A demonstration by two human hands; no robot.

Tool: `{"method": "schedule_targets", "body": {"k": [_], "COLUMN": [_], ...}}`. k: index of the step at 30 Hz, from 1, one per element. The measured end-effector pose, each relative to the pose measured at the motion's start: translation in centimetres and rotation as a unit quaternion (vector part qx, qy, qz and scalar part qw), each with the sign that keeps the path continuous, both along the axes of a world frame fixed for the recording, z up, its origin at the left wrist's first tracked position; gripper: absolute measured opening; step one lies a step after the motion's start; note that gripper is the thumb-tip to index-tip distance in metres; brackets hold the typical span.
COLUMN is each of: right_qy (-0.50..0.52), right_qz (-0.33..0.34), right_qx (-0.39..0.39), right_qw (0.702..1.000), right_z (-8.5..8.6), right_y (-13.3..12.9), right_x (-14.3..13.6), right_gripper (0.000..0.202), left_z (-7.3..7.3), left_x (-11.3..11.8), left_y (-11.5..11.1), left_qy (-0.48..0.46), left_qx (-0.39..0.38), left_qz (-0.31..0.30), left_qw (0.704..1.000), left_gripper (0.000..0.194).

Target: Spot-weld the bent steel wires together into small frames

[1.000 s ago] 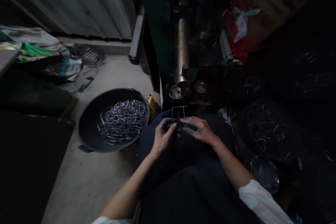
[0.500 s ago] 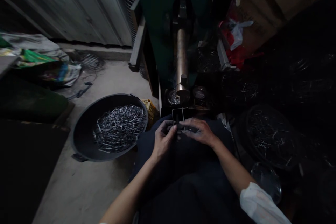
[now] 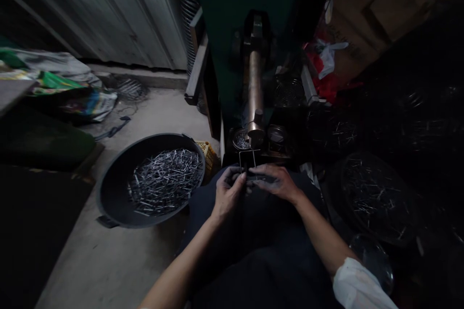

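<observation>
Over my lap, a thin bent wire frame (image 3: 247, 151) with squared corners stands up between my two hands. My left hand (image 3: 229, 190) is closed, its thumb and fingers pinching the lower left part of the frame. From the other side my right hand (image 3: 279, 181) grips the lower right part, thumb and fingers together near a short wire end. The fingertips of both hands look dark with grime. Just beyond the frame is the blunt end of a metal machine shaft (image 3: 255, 91), with a round dish (image 3: 240, 139) of small metal pieces beside it.
A wide black basin (image 3: 118, 169) heaped with metal wire pieces (image 3: 165, 181) stands on the floor to my left, a yellow crate (image 3: 207, 154) behind it. On the dark right side is another basin of wire pieces (image 3: 377, 193). Cardboard boxes (image 3: 362, 29) stand at the back right.
The whole view has shifted slightly, so the scene sits a little lower and to the right. Both hands keep nearly the same hold on the wire frame.
</observation>
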State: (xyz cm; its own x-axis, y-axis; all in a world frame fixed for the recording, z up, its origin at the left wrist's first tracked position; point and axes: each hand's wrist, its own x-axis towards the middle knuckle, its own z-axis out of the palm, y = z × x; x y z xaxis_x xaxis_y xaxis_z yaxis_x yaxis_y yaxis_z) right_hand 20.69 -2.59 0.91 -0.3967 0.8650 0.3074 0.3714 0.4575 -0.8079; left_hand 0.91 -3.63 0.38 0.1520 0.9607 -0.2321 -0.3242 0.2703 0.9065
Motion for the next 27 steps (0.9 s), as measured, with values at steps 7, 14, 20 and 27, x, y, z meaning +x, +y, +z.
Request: {"method": "schedule_targets", "body": {"k": [7,14,20,27], "right_qy": [-0.014,0.007,0.067,0.114], "right_qz": [-0.009,-0.012,-0.152,-0.184], "right_qx": [-0.005,-0.035,-0.066,-0.106], "right_qw": [1.000,0.999,0.984,0.971], "right_z": [0.0,0.1,-0.4,-0.3], "right_y": [0.7,0.9,3.7,6.4], "right_x": [0.0,-0.2,0.2,0.0], "right_gripper": [0.038,0.035,0.027,0.025], "left_z": [-0.2,-0.2,0.2,0.2], "left_x": [0.1,0.1,0.5,1.1], "left_y": [0.6,1.3,5.3,8.6], "left_qy": [0.002,0.029,0.055,0.007], "left_qx": [-0.001,0.013,0.032,0.053], "left_qz": [0.007,0.008,0.025,0.041], "left_qw": [1.000,0.999,0.998,0.998], "left_gripper": [0.034,0.036,0.042,0.042]}}
